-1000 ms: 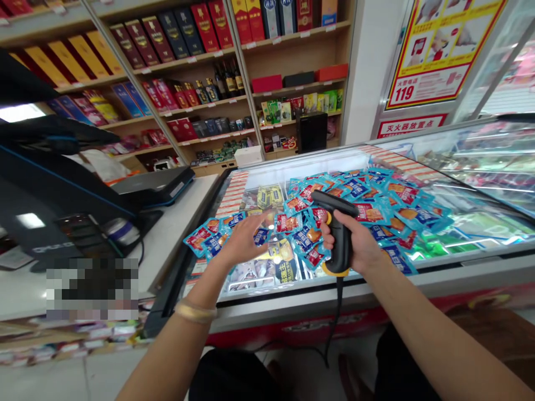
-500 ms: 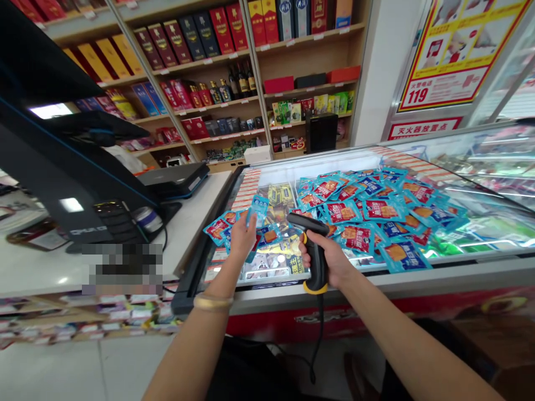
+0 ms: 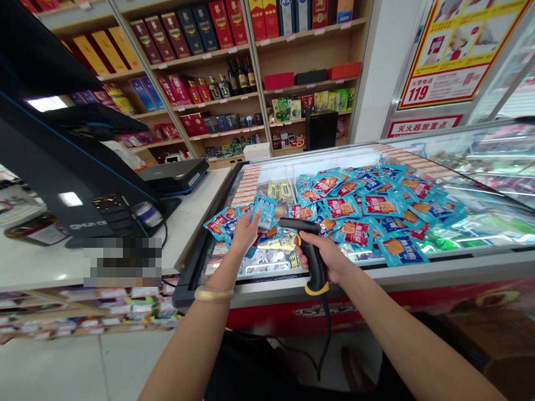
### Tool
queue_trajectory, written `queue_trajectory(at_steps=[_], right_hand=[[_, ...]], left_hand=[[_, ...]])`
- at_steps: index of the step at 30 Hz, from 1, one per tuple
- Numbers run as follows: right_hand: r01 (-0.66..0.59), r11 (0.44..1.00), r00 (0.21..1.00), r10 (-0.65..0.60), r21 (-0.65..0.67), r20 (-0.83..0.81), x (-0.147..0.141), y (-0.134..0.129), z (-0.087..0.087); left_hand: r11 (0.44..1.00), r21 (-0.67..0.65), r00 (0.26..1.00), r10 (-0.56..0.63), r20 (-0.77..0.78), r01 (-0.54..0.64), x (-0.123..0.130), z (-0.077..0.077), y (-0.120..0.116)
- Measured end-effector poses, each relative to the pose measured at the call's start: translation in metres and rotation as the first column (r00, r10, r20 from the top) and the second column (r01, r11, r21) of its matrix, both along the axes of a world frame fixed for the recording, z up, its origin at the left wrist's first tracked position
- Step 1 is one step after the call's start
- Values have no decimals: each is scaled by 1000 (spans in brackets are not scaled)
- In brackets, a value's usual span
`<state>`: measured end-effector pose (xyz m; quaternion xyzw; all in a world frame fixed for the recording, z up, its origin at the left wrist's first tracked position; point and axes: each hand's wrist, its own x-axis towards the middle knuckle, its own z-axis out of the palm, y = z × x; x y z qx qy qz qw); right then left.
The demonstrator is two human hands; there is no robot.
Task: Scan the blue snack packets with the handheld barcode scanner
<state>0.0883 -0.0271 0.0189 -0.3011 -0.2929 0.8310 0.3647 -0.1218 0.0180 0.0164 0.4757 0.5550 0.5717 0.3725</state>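
Note:
My left hand (image 3: 246, 234) pinches a small blue snack packet (image 3: 266, 211) and holds it up above the chest freezer. My right hand (image 3: 321, 256) grips a black handheld barcode scanner (image 3: 311, 255) with yellow trim. Its head points left, close to the packet, and they do not appear to touch. Many blue-and-red snack packets (image 3: 355, 211) lie heaped on the freezer's glass lid (image 3: 472, 228) beneath and to the right of my hands. The scanner's black cord (image 3: 324, 328) hangs down past the freezer's front.
A white counter (image 3: 196, 223) to the left of the freezer holds a black checkout terminal (image 3: 83, 167) and a dark flat device (image 3: 175, 175). Wooden shelves of boxed liquor and bottles (image 3: 209, 94) stand behind. A red-and-yellow poster (image 3: 455, 55) hangs at the upper right.
My left hand has gone from open above the packets to pinching one blue packet and lifting it. The scanner has shifted left, closer to the packet, and the view has turned slightly.

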Motion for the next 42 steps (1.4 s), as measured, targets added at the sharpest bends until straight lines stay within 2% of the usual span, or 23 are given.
queue_trajectory(at_steps=[4,15,17,19,22,24,26,29,32,35,38,40,42], right_hand=[[-9,1000,999,8,6,40,-3,0,-1],[1,1000,1000,-1,-1,25,-3,0,1],[-1,1000,1000,1,-8,-1,-3,1,-1],[5,1000,999,-5,-20,-36,-1,2,-1],[56,998,993,-59,-35,-98,12,5,1],[116,993,982,-119,-29,-143,26,7,5],[194,981,963,-191,-7,-188,44,10,9],[316,949,924,-303,21,-232,73,17,14],[424,905,878,-408,13,-249,99,23,17],[505,863,837,-493,-10,-236,115,26,16],[535,844,821,-529,-36,-216,124,27,13],[539,841,817,-537,-51,-209,127,26,11],[540,839,815,-539,-56,-213,128,26,10]], left_hand=[[1000,2,1000,-4,-28,5,1,1,-1],[999,20,995,-26,-99,28,-1,-2,1],[999,21,988,-35,-152,39,-3,-3,2],[999,36,962,-23,-273,34,-4,-3,1],[988,157,824,86,-561,4,-1,3,-3],[965,256,718,144,-681,49,9,10,-6],[932,322,669,131,-732,169,27,18,-5],[851,367,602,78,-795,375,66,27,6],[828,290,465,40,-885,481,110,30,22],[852,203,274,74,-959,483,148,30,32],[880,66,118,11,-993,471,172,27,33],[888,-22,63,-58,-996,459,178,24,32],[893,-47,53,-79,-995,447,177,21,29]])
